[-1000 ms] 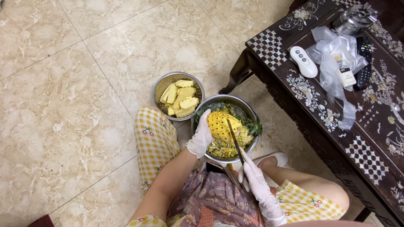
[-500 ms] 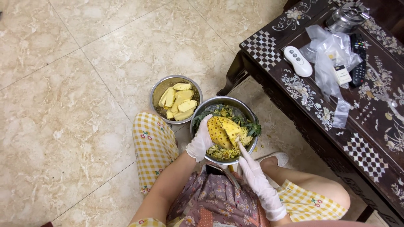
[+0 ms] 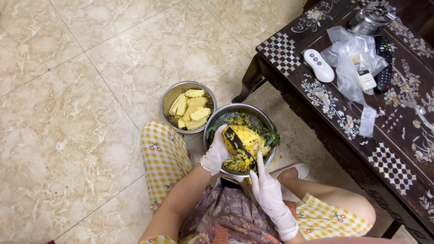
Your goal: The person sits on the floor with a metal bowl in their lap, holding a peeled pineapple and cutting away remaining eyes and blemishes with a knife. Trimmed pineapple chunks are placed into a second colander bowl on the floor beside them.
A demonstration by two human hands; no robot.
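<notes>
My left hand (image 3: 215, 152), in a white glove, grips a peeled yellow pineapple (image 3: 247, 138) over a steel bowl (image 3: 266, 122) holding peel scraps and green leaves. My right hand (image 3: 267, 192), also gloved, holds a knife (image 3: 237, 144) whose dark blade lies across the pineapple's near side. A second steel bowl (image 3: 172, 94) to the left holds several yellow pineapple pieces (image 3: 192, 108). I sit on the floor with both knees around the bowls.
A dark inlaid wooden table (image 3: 361, 131) stands at the right, carrying a white remote (image 3: 318, 65), a black remote (image 3: 384, 63), a clear plastic bag (image 3: 352, 58) and a metal pot (image 3: 373, 17). Beige marble tile floor (image 3: 81, 113) spreads to the left.
The knife has swung from the pineapple's right side to lie across its near face. My right hand has shifted slightly, and the pineapple has turned in my left hand.
</notes>
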